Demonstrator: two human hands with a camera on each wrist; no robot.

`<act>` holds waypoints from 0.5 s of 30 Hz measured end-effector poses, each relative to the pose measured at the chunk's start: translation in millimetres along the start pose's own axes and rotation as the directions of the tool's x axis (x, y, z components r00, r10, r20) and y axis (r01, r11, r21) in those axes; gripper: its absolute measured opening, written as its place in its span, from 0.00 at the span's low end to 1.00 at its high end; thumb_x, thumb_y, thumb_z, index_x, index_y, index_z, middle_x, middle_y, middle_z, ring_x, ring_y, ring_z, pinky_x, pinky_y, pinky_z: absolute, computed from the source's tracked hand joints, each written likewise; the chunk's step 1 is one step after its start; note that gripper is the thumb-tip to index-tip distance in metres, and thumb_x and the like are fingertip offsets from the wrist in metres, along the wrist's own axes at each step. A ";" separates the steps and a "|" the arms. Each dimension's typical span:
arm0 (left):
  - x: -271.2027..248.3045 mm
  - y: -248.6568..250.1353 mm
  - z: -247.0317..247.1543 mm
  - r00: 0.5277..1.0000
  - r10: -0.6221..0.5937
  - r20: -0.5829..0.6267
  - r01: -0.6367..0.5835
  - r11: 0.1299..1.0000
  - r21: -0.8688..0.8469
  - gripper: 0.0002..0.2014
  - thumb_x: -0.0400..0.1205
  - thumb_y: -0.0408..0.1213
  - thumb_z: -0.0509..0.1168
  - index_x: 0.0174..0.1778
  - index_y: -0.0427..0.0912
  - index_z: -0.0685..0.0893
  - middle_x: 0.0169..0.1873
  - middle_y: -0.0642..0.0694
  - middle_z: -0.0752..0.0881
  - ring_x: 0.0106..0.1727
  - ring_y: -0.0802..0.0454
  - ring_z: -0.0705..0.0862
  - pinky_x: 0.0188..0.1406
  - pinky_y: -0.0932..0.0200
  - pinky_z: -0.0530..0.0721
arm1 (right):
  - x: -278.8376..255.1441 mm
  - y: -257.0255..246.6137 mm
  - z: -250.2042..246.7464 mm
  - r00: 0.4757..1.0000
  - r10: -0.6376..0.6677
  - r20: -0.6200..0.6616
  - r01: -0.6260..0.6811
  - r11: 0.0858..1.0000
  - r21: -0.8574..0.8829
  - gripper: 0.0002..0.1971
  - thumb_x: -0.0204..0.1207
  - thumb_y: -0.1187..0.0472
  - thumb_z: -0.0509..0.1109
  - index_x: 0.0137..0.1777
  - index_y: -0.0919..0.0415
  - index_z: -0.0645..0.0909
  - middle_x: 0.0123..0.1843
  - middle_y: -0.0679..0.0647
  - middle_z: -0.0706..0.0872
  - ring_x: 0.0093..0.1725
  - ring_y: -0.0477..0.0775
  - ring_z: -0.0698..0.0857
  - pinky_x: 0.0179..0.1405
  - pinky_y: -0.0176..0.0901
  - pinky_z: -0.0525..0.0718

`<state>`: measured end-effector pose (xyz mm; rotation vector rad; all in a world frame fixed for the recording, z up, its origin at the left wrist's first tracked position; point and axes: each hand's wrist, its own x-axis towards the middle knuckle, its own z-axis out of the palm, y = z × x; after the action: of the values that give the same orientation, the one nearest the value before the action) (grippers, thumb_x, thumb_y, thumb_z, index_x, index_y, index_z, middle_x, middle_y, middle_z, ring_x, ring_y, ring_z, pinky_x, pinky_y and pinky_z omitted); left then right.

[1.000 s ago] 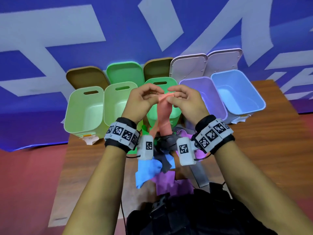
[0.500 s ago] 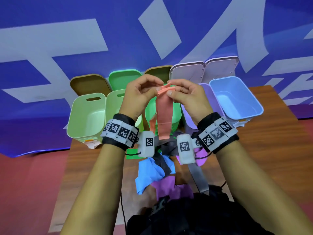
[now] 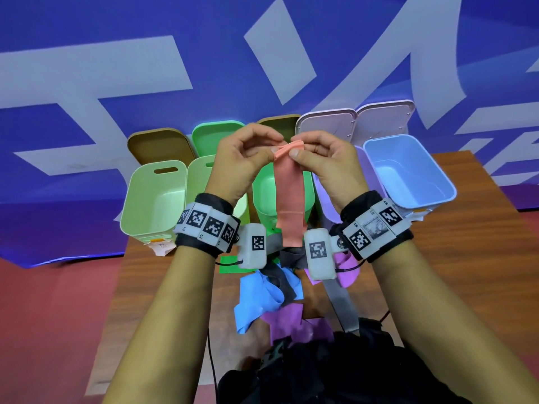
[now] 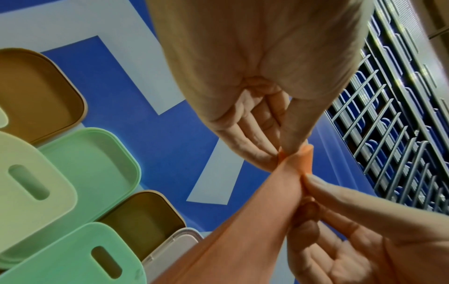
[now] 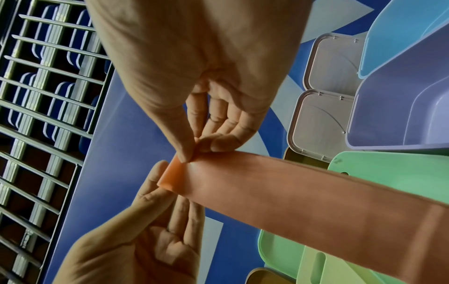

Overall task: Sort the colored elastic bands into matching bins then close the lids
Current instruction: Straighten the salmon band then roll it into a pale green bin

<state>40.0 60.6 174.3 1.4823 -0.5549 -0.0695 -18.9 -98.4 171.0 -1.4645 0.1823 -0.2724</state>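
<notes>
An orange elastic band (image 3: 288, 196) hangs in the air in front of the green bin (image 3: 264, 196). My left hand (image 3: 248, 158) and right hand (image 3: 323, 158) both pinch its rolled top edge between thumb and fingers, seen close in the left wrist view as band (image 4: 267, 201) and in the right wrist view as band (image 5: 303, 194). On the table lie a blue band (image 3: 256, 301), a purple band (image 3: 291, 325), a grey band (image 3: 341, 304) and a green band (image 3: 227, 261). A row of open bins stands behind: two pale green (image 3: 151, 199), green, lilac (image 3: 367, 176) and light blue (image 3: 408, 170).
The bins' lids (image 3: 160, 144) stand open against the blue banner wall behind. The wooden table (image 3: 466, 243) runs to a right edge past the light blue bin. Paper labels (image 3: 162, 247) stick out under the leftmost bin. A black garment (image 3: 335, 371) fills the bottom of the head view.
Both hands have risen a little with the orange band and its lower end has come up off the pile; the top edge is now rolled between the fingers.
</notes>
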 end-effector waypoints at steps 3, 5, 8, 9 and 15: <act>-1.0 1.9 -0.8 1.000 -0.003 -0.006 0.003 1.000 -0.016 0.11 0.75 0.17 0.70 0.48 0.35 0.85 0.45 0.39 0.88 0.51 0.46 0.89 0.57 0.53 0.86 | -1.4 -0.7 0.9 1.000 -0.015 0.003 0.015 1.000 -0.012 0.11 0.73 0.69 0.75 0.55 0.65 0.86 0.51 0.69 0.90 0.51 0.56 0.88 0.62 0.56 0.85; -1.2 3.7 -0.5 1.000 -0.003 0.002 0.003 1.000 -0.027 0.11 0.75 0.18 0.71 0.48 0.35 0.85 0.45 0.38 0.88 0.51 0.45 0.89 0.56 0.53 0.86 | -1.8 -2.3 1.7 1.000 -0.026 -0.001 0.026 1.000 -0.013 0.09 0.72 0.68 0.76 0.52 0.63 0.86 0.48 0.67 0.90 0.49 0.54 0.87 0.59 0.53 0.86; -1.2 5.7 0.1 1.000 -0.005 0.011 0.005 1.000 -0.022 0.10 0.75 0.19 0.70 0.49 0.34 0.85 0.45 0.41 0.88 0.51 0.47 0.88 0.54 0.55 0.85 | -1.8 -4.8 2.1 0.999 -0.046 -0.017 0.046 0.999 -0.030 0.07 0.70 0.65 0.77 0.48 0.60 0.87 0.44 0.60 0.87 0.45 0.51 0.85 0.53 0.48 0.86; -1.3 5.9 0.0 1.000 -0.008 0.013 0.008 1.000 -0.019 0.10 0.75 0.19 0.68 0.50 0.33 0.85 0.46 0.42 0.88 0.51 0.48 0.88 0.54 0.56 0.84 | -1.9 -5.7 1.9 0.998 -0.052 -0.020 0.051 0.998 -0.042 0.06 0.70 0.65 0.77 0.47 0.59 0.86 0.43 0.59 0.86 0.43 0.50 0.84 0.51 0.46 0.85; -2.6 3.7 -0.6 0.999 -0.046 0.022 0.046 0.999 -0.014 0.12 0.77 0.27 0.72 0.56 0.30 0.85 0.52 0.39 0.88 0.56 0.46 0.87 0.63 0.51 0.84 | -1.1 -9.6 1.4 0.996 -0.081 -0.038 0.078 0.993 -0.090 0.05 0.74 0.68 0.77 0.44 0.58 0.85 0.41 0.57 0.83 0.41 0.49 0.81 0.48 0.46 0.83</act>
<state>37.0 62.6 177.0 1.4817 -0.5373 -0.1256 -20.3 -97.6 180.6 -1.5565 0.1712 -0.3632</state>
